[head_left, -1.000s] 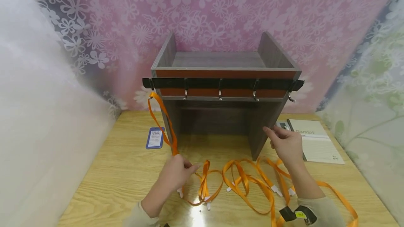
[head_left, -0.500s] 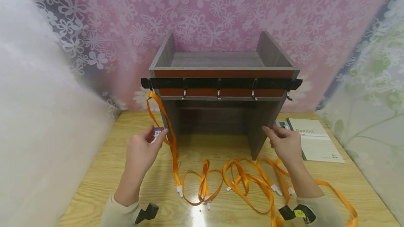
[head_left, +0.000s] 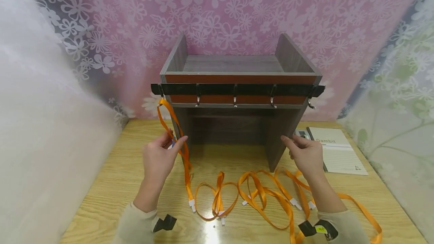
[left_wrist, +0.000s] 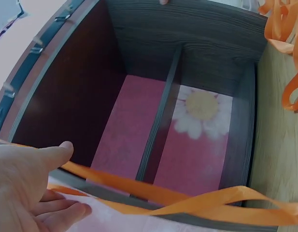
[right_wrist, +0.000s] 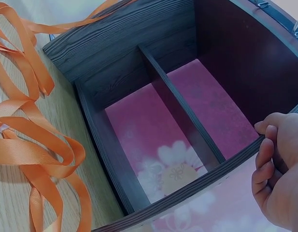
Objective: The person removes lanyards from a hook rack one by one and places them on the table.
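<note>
A grey wooden shelf unit (head_left: 283,123) stands on the table with a black hook rail (head_left: 217,89) across its front. One orange lanyard (head_left: 187,168) hangs from the leftmost hook, its white clip down on the tabletop. My left hand (head_left: 159,157) is at the unit's left side panel, thumb and fingers apart, with the lanyard passing between them. On the other side my right hand (head_left: 306,157) grips the front edge of the right panel, thumb inside and fingers outside. The left hand mostly hides a blue card holder (head_left: 173,143).
Several orange lanyards (head_left: 261,191) lie looped on the wooden table (head_left: 108,187) in front of the unit and off to the right. A notebook (head_left: 342,157) marked "Gambit" lies right of the right hand. A flowered pink wall covering (head_left: 223,14) rises behind.
My left hand has come away from the hanging lanyard's lower end, moved up and left, then slightly right to the left panel. The right hand stays on the right panel.
</note>
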Demonstrator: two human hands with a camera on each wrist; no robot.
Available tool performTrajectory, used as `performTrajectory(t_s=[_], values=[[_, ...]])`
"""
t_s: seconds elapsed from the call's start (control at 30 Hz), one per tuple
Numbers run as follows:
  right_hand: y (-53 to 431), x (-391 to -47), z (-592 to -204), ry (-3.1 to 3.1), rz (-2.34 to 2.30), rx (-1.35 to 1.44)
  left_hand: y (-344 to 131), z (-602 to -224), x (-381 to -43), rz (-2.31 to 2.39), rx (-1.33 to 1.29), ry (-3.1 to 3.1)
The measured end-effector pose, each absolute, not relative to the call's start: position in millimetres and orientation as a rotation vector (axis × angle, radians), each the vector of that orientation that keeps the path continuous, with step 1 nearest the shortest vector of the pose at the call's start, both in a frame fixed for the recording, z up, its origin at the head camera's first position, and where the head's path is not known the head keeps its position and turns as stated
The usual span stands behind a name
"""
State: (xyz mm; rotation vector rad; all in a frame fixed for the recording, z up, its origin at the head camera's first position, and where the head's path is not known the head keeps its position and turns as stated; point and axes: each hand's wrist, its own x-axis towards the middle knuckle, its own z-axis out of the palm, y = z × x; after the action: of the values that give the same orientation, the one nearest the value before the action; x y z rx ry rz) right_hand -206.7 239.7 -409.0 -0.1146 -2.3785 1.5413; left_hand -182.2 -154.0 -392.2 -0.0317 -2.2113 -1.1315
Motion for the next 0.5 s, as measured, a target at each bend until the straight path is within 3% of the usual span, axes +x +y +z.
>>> performTrajectory(t_s=[0.23, 0.5], values=[[239, -207, -408, -2.392, 1.549, -0.106, -143, -394, -185, -0.884, -0.100, -2.162], [240, -206, -408, -2.400, 1.577, -0.128, -140, -396, -189, -0.917, -0.113, -2.150]])
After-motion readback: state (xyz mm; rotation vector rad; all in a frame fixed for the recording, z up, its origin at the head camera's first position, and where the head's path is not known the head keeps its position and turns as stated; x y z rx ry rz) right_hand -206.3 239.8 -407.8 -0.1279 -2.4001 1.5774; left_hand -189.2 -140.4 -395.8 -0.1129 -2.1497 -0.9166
